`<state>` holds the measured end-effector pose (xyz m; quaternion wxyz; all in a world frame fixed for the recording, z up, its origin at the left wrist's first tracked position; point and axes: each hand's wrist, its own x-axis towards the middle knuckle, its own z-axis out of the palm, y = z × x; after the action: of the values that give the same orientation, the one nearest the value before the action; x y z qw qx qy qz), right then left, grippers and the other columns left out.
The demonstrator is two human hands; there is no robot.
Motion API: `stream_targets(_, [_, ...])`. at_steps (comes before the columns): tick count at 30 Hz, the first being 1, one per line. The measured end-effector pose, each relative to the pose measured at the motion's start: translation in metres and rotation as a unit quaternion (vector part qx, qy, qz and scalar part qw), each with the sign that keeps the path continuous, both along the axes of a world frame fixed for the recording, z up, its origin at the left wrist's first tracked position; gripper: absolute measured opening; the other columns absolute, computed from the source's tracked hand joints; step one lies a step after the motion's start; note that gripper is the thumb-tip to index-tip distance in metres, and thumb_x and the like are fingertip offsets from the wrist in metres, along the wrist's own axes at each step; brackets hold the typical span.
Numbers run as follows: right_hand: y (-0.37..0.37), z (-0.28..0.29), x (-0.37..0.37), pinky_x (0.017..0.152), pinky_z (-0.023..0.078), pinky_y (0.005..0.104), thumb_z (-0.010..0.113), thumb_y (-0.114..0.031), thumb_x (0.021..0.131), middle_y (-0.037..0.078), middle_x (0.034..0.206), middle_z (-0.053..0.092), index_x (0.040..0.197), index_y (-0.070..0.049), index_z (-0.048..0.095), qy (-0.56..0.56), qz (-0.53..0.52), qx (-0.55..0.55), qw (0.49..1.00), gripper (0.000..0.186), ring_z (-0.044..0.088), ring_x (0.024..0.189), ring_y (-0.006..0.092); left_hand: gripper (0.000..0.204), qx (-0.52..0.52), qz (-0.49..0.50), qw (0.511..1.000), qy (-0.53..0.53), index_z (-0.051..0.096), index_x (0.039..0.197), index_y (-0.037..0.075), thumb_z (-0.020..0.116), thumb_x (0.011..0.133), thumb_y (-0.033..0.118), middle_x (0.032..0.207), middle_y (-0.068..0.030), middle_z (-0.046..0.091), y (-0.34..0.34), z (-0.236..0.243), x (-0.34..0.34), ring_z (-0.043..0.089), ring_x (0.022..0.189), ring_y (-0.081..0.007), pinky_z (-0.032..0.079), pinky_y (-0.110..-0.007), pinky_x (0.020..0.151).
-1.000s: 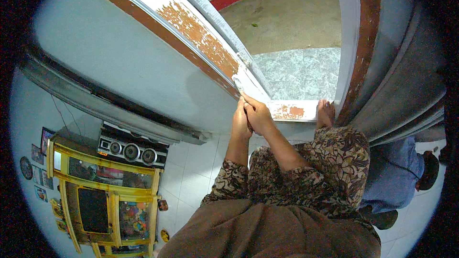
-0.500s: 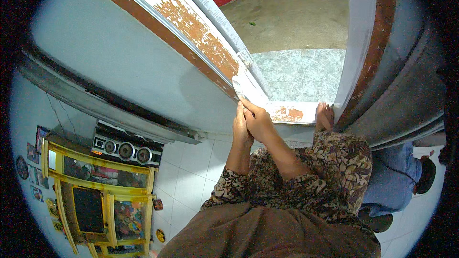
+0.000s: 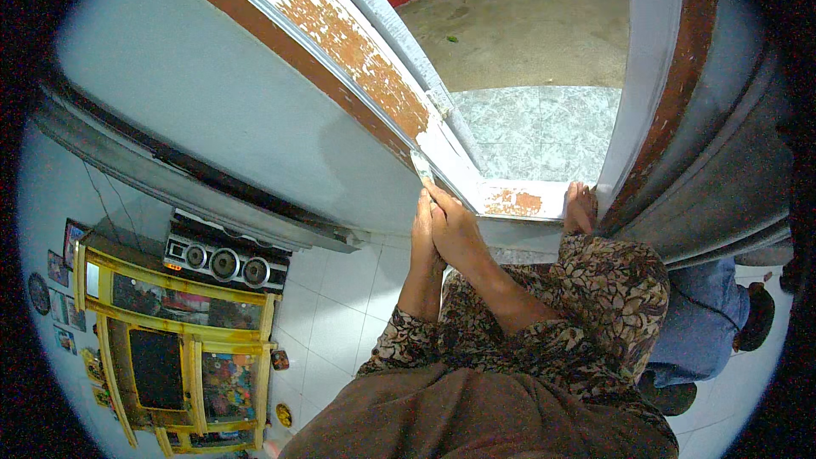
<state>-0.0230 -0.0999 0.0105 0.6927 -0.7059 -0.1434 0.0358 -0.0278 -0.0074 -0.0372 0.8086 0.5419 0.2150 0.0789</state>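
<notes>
My left hand and my right hand are clasped together around a scraper-like tool with a pale, paint-smeared blade; the handle is mostly hidden in my fingers. The blade rests against the lower part of the slanting left side of a white-painted frame. Above it, that frame has a large flaking patch showing orange-brown beneath. The short bottom piece has a smaller flaked patch.
My bare foot rests at the frame's right corner. Beyond lie marbled tiles and concrete. Curtains hang right, beside a person in blue. A yellow cabinet with a silver stereo stands lower left.
Both hands and the tool have shifted slightly downward along the frame, the blade now a little below the large flaking patch. The person in blue has shifted slightly downward in view.
</notes>
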Motion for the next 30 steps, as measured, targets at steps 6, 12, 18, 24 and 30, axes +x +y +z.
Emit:
stream_targets(6, [0.001,0.004,-0.004,0.107,0.038,0.0401,0.04,-0.01,0.092,0.026,0.13,0.054,0.132,0.0,0.053,0.01,-0.009,0.004,1.0,0.044,0.051,0.124,0.0373,0.056,0.032,-0.01,0.998,0.058,0.061,0.103,0.0,0.037,0.101,0.05,0.091,-0.0107,0.063,-0.005,0.021,-0.001,0.06,0.081,-0.0194,0.05,-0.031,0.071])
stream_targets(12, [0.001,-0.004,0.003,0.108,0.036,0.0389,0.04,-0.009,0.093,0.025,0.133,0.053,0.134,0.0,0.052,0.015,-0.006,0.018,1.0,0.043,0.05,0.126,0.0352,0.055,-0.02,-0.006,1.0,0.013,0.058,0.111,-0.001,0.037,0.102,0.048,0.093,-0.0105,0.062,-0.012,0.025,0.002,0.06,0.083,-0.0189,0.05,-0.03,0.072])
stream_targets(18, [0.001,-0.009,0.007,0.103,0.039,0.0478,0.039,-0.014,0.094,0.029,0.127,0.054,0.137,-0.005,0.048,-0.03,-0.003,0.021,0.999,0.045,0.049,0.121,0.0442,0.055,-0.041,-0.015,0.999,-0.014,0.056,0.115,-0.002,0.037,0.102,0.048,0.099,-0.01,0.06,-0.008,0.017,0.005,0.059,0.089,-0.0181,0.05,-0.029,0.076])
stream_targets(24, [-0.005,-0.008,0.011,0.107,0.038,0.0352,0.041,-0.01,0.093,0.024,0.133,0.054,0.134,-0.001,0.052,0.011,0.02,0.021,1.0,0.043,0.052,0.125,0.033,0.06,-0.016,0.035,0.999,-0.011,0.054,0.118,-0.004,0.037,0.101,0.051,0.099,-0.0111,0.061,-0.016,0.011,0.008,0.06,0.087,-0.018,0.05,-0.03,0.073])
stream_targets(30, [-0.009,-0.007,0.016,0.104,0.04,0.0338,0.041,-0.011,0.093,0.026,0.128,0.057,0.133,-0.001,0.053,0.008,0.032,0.024,0.999,0.043,0.055,0.122,0.0322,0.047,0.275,-0.011,0.961,-0.026,0.054,0.114,0.005,0.034,0.102,0.047,0.096,-0.0074,0.06,-0.01,0.006,0.004,0.059,0.087,-0.0185,0.049,-0.031,0.077])
